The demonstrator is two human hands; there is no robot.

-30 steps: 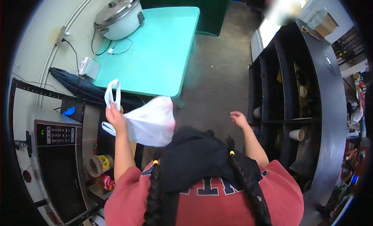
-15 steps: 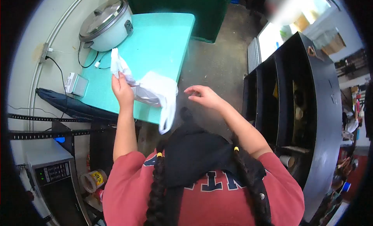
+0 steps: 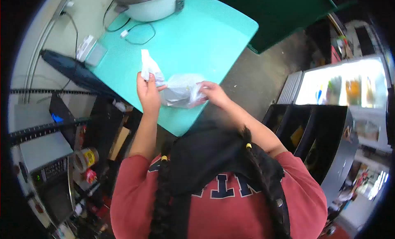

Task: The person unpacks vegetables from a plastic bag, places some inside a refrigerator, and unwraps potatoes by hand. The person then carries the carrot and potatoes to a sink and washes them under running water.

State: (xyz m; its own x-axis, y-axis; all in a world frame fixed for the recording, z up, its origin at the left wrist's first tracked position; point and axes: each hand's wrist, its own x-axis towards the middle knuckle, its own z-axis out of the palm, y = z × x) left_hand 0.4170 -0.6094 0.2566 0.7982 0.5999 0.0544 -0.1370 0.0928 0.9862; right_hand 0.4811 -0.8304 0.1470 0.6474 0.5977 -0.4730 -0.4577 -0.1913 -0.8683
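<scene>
A white plastic bag is stretched between my two hands over the near part of the turquoise table. My left hand is closed round one handle of the bag, whose end sticks up above my fingers. At the bag's other side, my right hand pinches the thin plastic. Something dark and flat shows through the lower part of the bag, too unclear to name.
A large rice cooker stands at the table's back left, with its cable on the tabletop. A small grey-white device sits at the left edge. Black shelving stands to the right, a microwave lower left.
My right hand has moved left from beside the bag and taken hold of it. My left hand keeps its grip on the handle. The view has turned, so the table appears rotated.
</scene>
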